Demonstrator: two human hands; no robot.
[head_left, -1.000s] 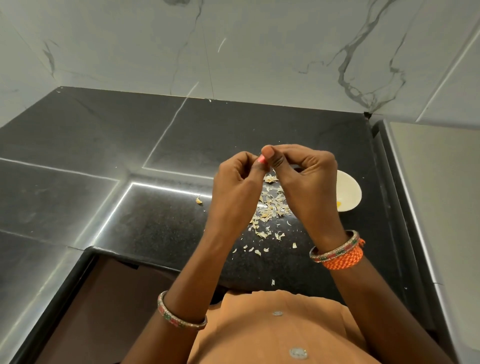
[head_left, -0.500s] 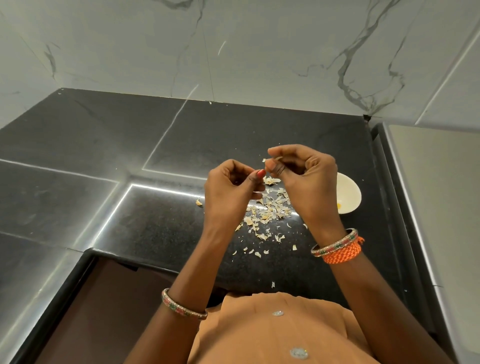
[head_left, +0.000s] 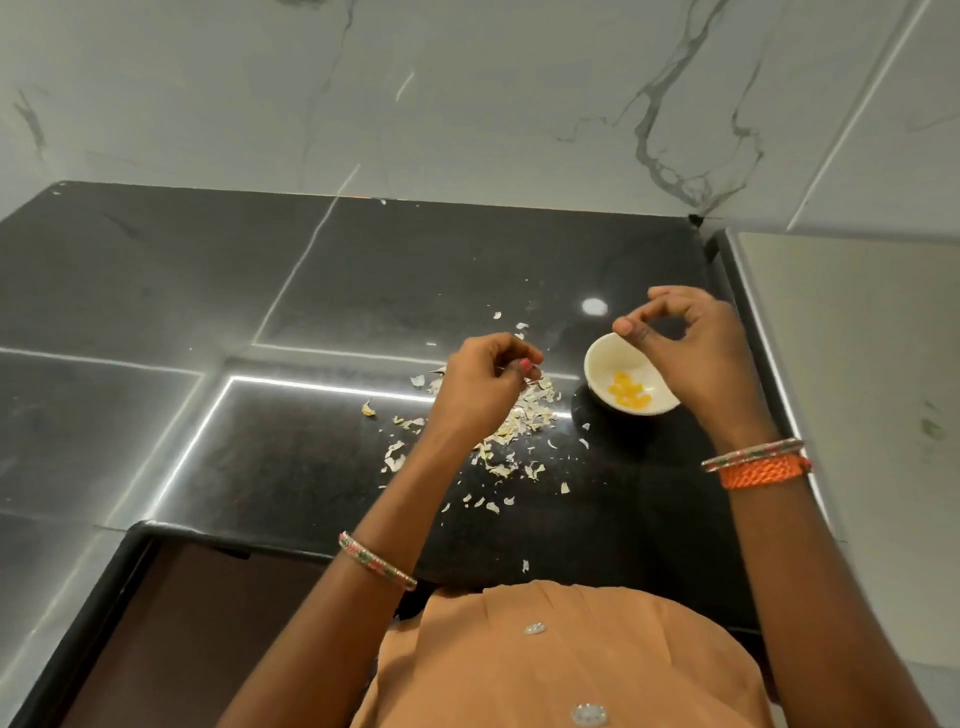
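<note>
A small white bowl (head_left: 597, 358) stands on the black counter (head_left: 270, 457) and holds several small yellow kernels (head_left: 628, 391). My right hand (head_left: 696, 353) hovers over the bowl's far right rim; its thumb and fingers curve apart and I see nothing between them. To the left of the bowl, my left hand (head_left: 483, 384) hangs just above a pile of pale peel scraps (head_left: 524, 423). Its fingers are curled and its fingertips pinch a thin peel scrap.
Loose peel flakes (head_left: 395, 457) lie scattered towards the counter's front edge (head_left: 218, 535). A marble wall (head_left: 467, 104) closes the back. A pale raised surface (head_left: 857, 374) borders the counter on the right.
My hands were together, picking at something above the peel pile. They have separated: the right hand moved right over the bowl and its fingers parted; the left hand dropped towards the peels.
</note>
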